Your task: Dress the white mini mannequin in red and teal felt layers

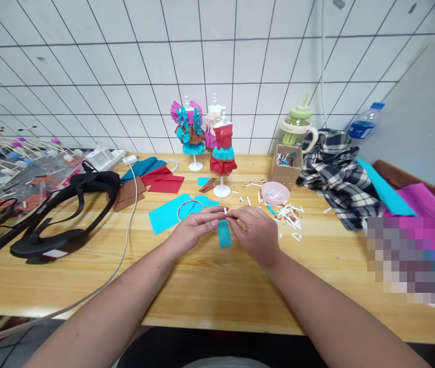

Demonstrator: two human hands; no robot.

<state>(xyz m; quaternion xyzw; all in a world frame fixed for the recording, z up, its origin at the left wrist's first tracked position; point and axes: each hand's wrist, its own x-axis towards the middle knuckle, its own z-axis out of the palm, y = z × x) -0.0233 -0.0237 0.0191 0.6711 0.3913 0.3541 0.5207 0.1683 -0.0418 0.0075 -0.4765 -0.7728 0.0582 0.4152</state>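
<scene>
My left hand (195, 228) reaches in from the left with its fingers stretched out and nothing gripped in them. A small white strip (225, 210) shows at its fingertips. My right hand (256, 232) pinches thumb and forefinger together right at that strip. Just below the fingertips lies a narrow turquoise crepe paper piece (224, 236) on the table. Beyond my left hand, a thin ring (179, 210) rests on a larger turquoise crepe sheet (163, 214). A small dress form (223, 148) in red and turquoise crepe stands behind my hands.
Further back is a dress form (191, 128) in purple, brown and turquoise. Right of my hands are a pink bowl (284, 197), scattered white strips (290, 217), a cardboard box (288, 174) and a plaid cloth (326, 158). A black headset (54, 243) and white cable (127, 232) lie left.
</scene>
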